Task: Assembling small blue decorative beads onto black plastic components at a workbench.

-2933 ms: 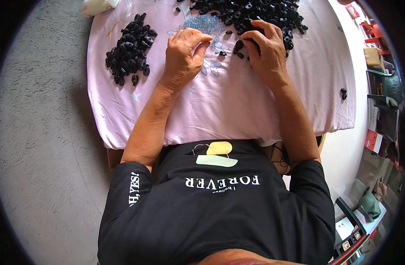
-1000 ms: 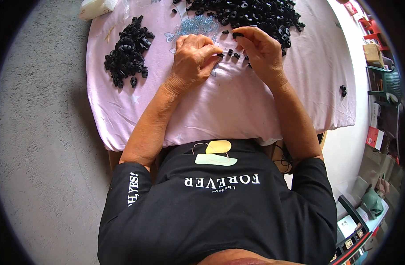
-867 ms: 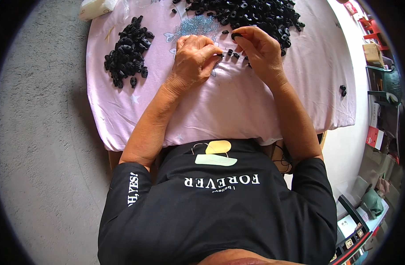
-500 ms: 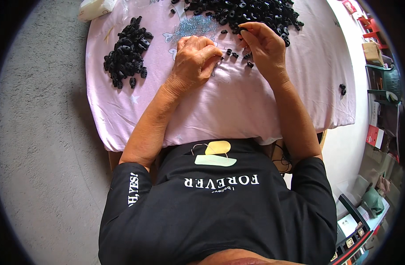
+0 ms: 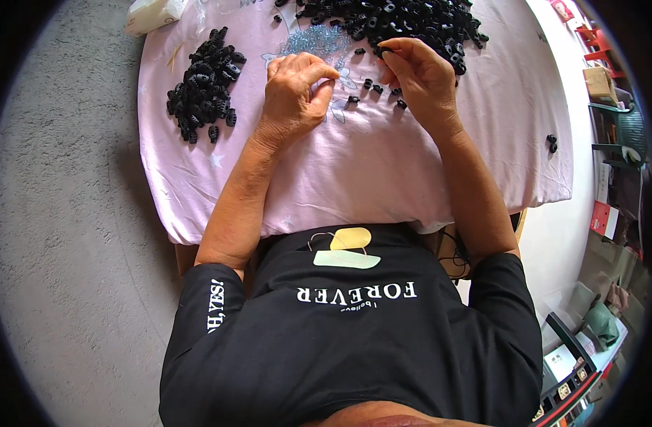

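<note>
Your two hands work over the bench (image 5: 198, 206), which is draped in a pale pink cloth (image 5: 369, 171). Your left hand (image 5: 294, 89) lies knuckles up near the middle of the cloth, thumb and forefinger drawn together in a closed grip at its 2 o'clock corner; whether anything sits between them is too small to make out. Your right hand (image 5: 422, 78), just at 3 o'clock from the left, has its grip pinching one small black plastic piece (image 5: 384, 51) at the fingertips, right at the near edge of the large pile (image 5: 390, 18). There are two heaps of these black pieces: the large pile at 12 o'clock, cut off by the top edge of the view, and a smaller heap (image 5: 201, 85) at 9 o'clock from your left hand; neither can be counted, as the pieces overlap. Between and just under your hands lie about six loose pieces (image 5: 372, 85), some partly hidden by your right fingers. Two more stray pieces (image 5: 551, 143) sit well apart at 3 o'clock near the cloth's edge. A patch of tiny bluish glittering bits (image 5: 315, 39) lies at 12 o'clock from your left hand, too fine to tell apart. One whitish packet (image 5: 151, 13) at 11 o'clock is cut off by the top of the view.
</note>
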The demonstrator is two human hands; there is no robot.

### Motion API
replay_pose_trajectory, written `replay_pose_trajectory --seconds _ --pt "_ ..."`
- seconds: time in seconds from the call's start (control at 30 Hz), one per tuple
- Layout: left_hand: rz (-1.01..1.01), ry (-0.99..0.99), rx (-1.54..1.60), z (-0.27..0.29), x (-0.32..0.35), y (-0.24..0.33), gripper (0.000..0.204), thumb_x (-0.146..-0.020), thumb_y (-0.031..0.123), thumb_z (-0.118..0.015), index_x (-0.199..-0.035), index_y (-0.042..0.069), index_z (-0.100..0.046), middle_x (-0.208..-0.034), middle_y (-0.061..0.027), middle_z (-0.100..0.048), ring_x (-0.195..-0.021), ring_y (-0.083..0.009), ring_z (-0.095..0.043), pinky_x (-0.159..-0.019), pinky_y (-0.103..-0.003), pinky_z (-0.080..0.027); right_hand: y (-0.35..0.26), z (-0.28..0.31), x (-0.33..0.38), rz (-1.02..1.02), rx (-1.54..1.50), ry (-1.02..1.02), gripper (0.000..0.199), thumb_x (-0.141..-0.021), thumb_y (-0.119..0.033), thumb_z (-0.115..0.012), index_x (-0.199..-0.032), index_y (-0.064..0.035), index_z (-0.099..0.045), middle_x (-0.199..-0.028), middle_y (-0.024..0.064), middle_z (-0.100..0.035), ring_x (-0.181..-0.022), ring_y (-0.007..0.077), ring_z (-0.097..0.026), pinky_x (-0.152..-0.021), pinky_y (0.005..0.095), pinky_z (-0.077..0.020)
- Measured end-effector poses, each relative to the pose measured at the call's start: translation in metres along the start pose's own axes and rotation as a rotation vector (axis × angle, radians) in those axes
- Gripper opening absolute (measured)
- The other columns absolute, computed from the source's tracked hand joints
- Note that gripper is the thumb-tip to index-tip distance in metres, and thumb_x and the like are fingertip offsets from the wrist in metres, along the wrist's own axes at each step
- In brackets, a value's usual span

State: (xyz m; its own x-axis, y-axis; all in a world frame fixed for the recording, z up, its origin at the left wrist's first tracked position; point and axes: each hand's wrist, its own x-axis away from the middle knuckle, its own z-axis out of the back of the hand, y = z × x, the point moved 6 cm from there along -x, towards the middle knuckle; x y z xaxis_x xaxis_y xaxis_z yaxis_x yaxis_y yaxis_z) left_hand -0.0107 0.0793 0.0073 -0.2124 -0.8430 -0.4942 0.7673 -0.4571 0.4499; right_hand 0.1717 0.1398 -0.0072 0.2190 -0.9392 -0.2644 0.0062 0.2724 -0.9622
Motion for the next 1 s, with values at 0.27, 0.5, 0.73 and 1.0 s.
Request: replay_pose_trajectory --seconds 0.27,0.5,0.73,1.0 --pt "0.03 0.027 -0.05 0.0005 0.0015 -0.0015 0.017 -0.077 0.007 -0.069 -0.094 0.01 -0.07 -0.092 -0.004 -0.063 -0.092 -0.0215 -0.06 -0.094 -0.038 -0.038 0.001 -0.0021 0.002 -0.011 0.134 -0.034 0.012 -0.089 -0.004 -0.066 -0.102 -0.0026 -0.067 -0.078 0.003 -0.069 -0.067 0.0074 -0.066 -0.061 0.0216 -0.0542" --pt "0.035 0.0 -0.049 -0.0005 0.0015 -0.0039 0.018 -0.078 0.008 -0.07 -0.096 0.01 -0.07 -0.091 -0.0037 -0.063 -0.09 -0.0215 -0.059 -0.095 -0.037 -0.037 -0.001 -0.0042 0.0019 -0.014 0.146 -0.056 0.012 -0.089 -0.005 -0.067 -0.101 -0.0031 -0.067 -0.078 0.0033 -0.069 -0.066 0.0081 -0.066 -0.061 0.0219 -0.054" --pt "0.029 0.014 -0.05 -0.0012 0.0016 -0.0008 0.017 -0.079 0.01 -0.07 -0.095 0.01 -0.07 -0.09 -0.004 -0.062 -0.088 -0.0214 -0.059 -0.095 -0.037 -0.037 -0.0017 -0.006 0.0028 0.024 0.175 -0.074 0.012 -0.089 -0.006 -0.067 -0.1 -0.0034 -0.067 -0.075 0.0037 -0.069 -0.065 0.0085 -0.066 -0.06 0.0222 -0.0533" --pt "0.006 0.017 -0.065 -0.0029 -0.0004 0.0043 0.022 -0.079 0.01 -0.071 -0.101 0.013 -0.071 -0.092 -0.0042 -0.062 -0.09 -0.0207 -0.058 -0.095 -0.038 -0.037 -0.0016 -0.0073 0.0029 0.039 0.203 -0.094 0.012 -0.089 -0.005 -0.066 -0.1 -0.0035 -0.067 -0.075 0.0048 -0.07 -0.066 0.0097 -0.068 -0.06 0.0227 -0.0537"
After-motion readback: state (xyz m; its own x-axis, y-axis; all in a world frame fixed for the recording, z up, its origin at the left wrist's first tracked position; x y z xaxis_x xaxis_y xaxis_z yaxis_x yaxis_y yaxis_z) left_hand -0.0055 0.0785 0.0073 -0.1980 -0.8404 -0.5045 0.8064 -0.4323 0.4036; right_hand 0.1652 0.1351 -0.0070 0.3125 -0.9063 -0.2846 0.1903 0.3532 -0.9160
